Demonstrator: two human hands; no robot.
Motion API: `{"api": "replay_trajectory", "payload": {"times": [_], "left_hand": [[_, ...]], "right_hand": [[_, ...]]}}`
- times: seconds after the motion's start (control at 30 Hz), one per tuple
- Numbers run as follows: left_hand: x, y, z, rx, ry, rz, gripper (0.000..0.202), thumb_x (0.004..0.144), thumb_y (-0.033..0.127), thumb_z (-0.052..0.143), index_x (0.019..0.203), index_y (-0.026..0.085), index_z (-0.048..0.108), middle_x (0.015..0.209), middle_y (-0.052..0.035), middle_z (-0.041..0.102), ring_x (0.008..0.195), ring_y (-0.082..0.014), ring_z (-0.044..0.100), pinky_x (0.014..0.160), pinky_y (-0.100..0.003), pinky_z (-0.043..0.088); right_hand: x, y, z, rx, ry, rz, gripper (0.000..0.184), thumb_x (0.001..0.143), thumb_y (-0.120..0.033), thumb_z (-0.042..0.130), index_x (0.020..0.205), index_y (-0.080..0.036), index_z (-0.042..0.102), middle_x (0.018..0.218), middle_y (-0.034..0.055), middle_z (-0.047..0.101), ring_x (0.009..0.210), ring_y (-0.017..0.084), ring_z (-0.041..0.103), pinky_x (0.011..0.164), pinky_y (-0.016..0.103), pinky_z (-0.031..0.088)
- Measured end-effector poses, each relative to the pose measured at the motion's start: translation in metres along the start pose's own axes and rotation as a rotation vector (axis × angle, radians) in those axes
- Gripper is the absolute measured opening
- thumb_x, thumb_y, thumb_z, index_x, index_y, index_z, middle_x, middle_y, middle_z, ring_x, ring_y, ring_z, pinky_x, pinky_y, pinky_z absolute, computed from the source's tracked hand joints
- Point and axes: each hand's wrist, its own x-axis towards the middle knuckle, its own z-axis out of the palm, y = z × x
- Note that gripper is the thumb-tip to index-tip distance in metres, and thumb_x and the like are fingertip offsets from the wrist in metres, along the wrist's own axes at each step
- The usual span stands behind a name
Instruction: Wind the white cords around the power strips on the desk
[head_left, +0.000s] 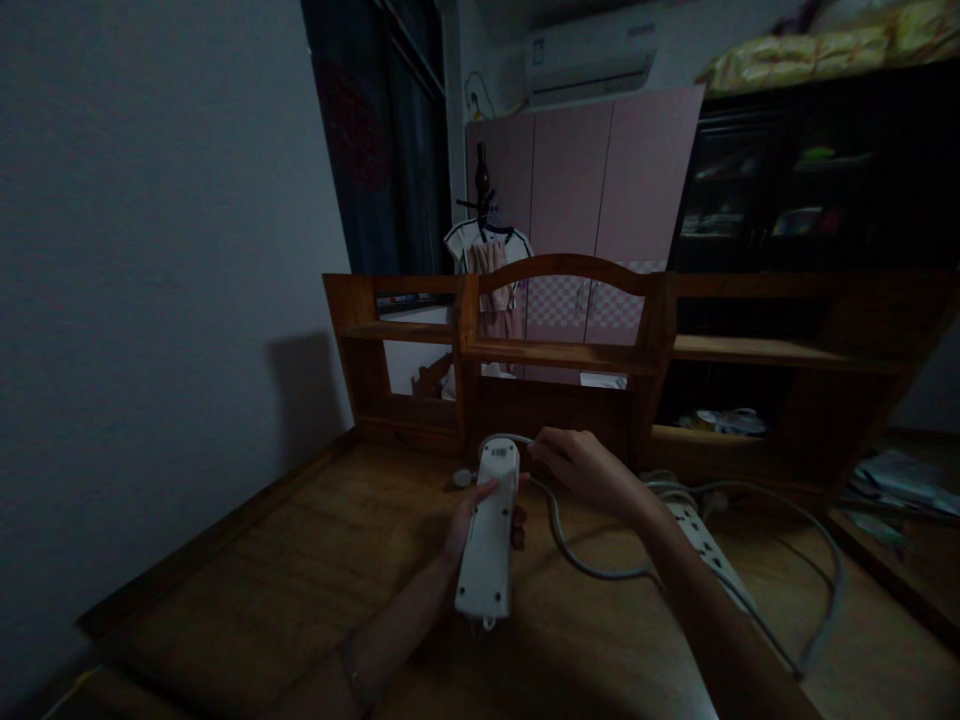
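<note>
My left hand (pixel 463 520) is wrapped round a white power strip (pixel 487 540), held with its screw-dotted back facing up. A grey cord (pixel 559 525) leaves the strip's far end and curves right across the desk. At that far end my right hand (pixel 581 465) pinches the cord, fingers closed. A plug (pixel 461 479) lies just left of the strip's far end. To the right, a second white power strip (pixel 701 545) rests on the desk with its sockets up, partly hidden behind my right forearm.
The wooden desk (pixel 300 570) has a shelf unit (pixel 555 355) along its back. A coiled cord (pixel 832 590) loops round the second strip. Papers (pixel 915 490) lie at the far right. A wall (pixel 172 300) borders the left side.
</note>
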Motion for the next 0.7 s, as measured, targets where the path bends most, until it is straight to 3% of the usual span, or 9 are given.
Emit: {"api": "replay_trajectory", "payload": {"times": [0.17, 0.3, 0.5, 0.6, 0.7], "left_hand": [[-0.004, 0.011, -0.003, -0.046, -0.04, 0.061, 0.043, 0.082, 0.048, 0.051, 0.108, 0.014, 0.058, 0.065, -0.0036, 0.055, 0.051, -0.0138, 0.053, 0.05, -0.024, 0.041], [-0.003, 0.022, -0.011, -0.09, -0.184, 0.041, 0.043, 0.082, 0.051, 0.049, 0.105, 0.015, 0.055, 0.061, 0.0003, 0.047, 0.047, -0.0112, 0.047, 0.047, -0.021, 0.038], [-0.001, 0.034, -0.02, -0.027, -0.235, 0.081, 0.044, 0.085, 0.055, 0.042, 0.099, 0.013, 0.051, 0.059, 0.0014, 0.046, 0.045, -0.0092, 0.046, 0.044, -0.019, 0.037], [-0.005, 0.035, -0.026, 0.067, -0.344, 0.029, 0.049, 0.085, 0.06, 0.038, 0.098, 0.015, 0.05, 0.054, 0.0027, 0.045, 0.037, -0.0101, 0.044, 0.04, -0.021, 0.036], [-0.018, 0.033, -0.027, 0.121, -0.455, -0.168, 0.054, 0.082, 0.064, 0.038, 0.1, 0.015, 0.05, 0.055, 0.0009, 0.05, 0.037, -0.0133, 0.049, 0.039, -0.024, 0.039]], "right_hand": [[0.001, 0.001, 0.003, 0.117, -0.05, -0.06, 0.026, 0.095, -0.027, 0.043, 0.091, -0.019, 0.067, 0.083, 0.003, 0.069, 0.075, 0.015, 0.062, 0.067, 0.021, 0.039], [0.0, 0.002, 0.005, 0.153, -0.151, -0.1, 0.029, 0.095, -0.031, 0.043, 0.101, -0.018, 0.068, 0.086, 0.002, 0.067, 0.079, 0.015, 0.061, 0.068, 0.021, 0.039], [0.0, 0.002, 0.005, 0.166, -0.28, -0.094, 0.035, 0.094, -0.04, 0.045, 0.085, -0.014, 0.067, 0.066, -0.0021, 0.053, 0.061, 0.01, 0.045, 0.058, 0.019, 0.033], [0.0, 0.013, 0.003, 0.333, -0.434, -0.042, 0.043, 0.092, -0.049, 0.045, 0.087, -0.012, 0.068, 0.062, -0.0031, 0.046, 0.056, 0.008, 0.039, 0.052, 0.019, 0.03], [-0.003, 0.029, 0.001, 0.499, -0.643, 0.034, 0.045, 0.087, -0.053, 0.053, 0.087, -0.011, 0.069, 0.06, -0.0038, 0.045, 0.053, 0.007, 0.036, 0.049, 0.018, 0.028]]}}
